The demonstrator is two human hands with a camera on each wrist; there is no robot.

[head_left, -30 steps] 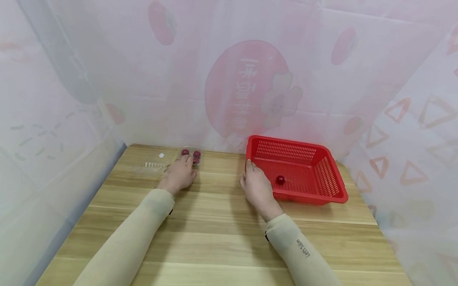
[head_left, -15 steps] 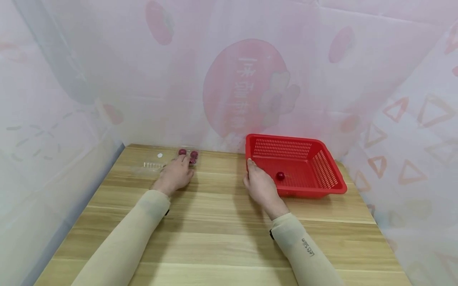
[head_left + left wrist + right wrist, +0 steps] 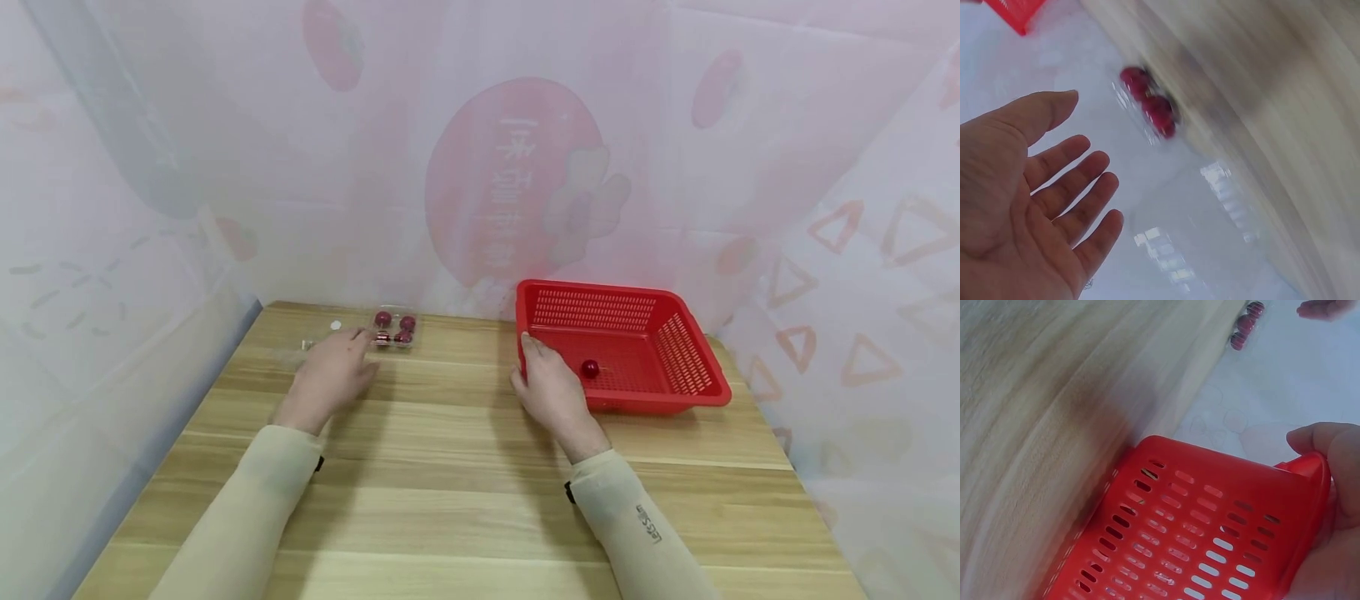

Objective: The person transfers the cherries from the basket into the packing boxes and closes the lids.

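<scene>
The right hand [image 3: 553, 392] grips the red basket [image 3: 637, 354] by its left rim, while the left hand [image 3: 326, 379] holds nothing, its fingers loosely spread near the clear box [image 3: 393, 327]. That box sits at the worktop's [image 3: 450, 467] far edge, toward the far left corner, with several cherries [image 3: 383, 318] inside. A single cherry [image 3: 590, 368] lies in the basket, which stands near the far right corner. Left of the box are a white dot [image 3: 335, 325] and a clear plastic piece [image 3: 1194, 222], partly hidden by the left hand in the head view. A printed cloth [image 3: 375, 192] hangs behind the far edge.
</scene>
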